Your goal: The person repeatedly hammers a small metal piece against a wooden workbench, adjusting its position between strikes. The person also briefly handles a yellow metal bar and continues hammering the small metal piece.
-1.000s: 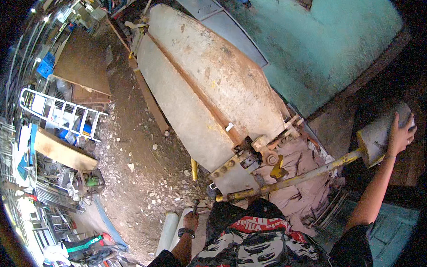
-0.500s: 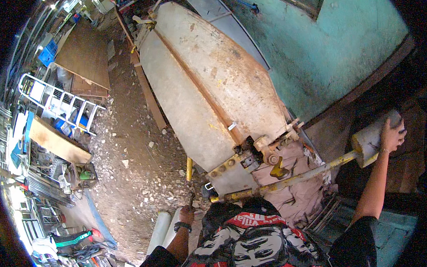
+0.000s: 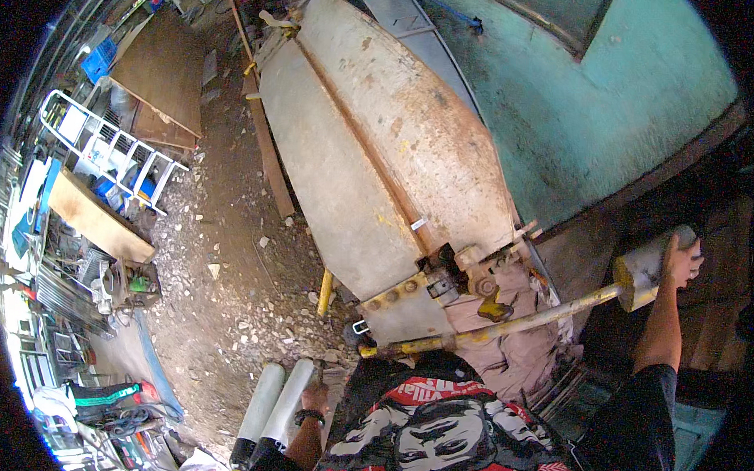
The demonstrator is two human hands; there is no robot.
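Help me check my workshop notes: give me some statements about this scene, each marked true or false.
1. The right hand is at the grey cylinder on the yellow bar. True.
2. The grey cylinder is at the yellow bar's left end. False: it is at the right end.
3. The white ladder is left of the rust-stained panel. True.
4. Both hands touch the yellow bar. False: the left hand is away from it, beside a pale tube.

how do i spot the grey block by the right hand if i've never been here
Find the large, pale, rust-stained metal panel in the middle. Just below its lower end, follow the long, worn yellow bar rightward to the grey block. Thick and stubby with yellow edging, unlike the slim bar, it has the person's right hand at its outer end.
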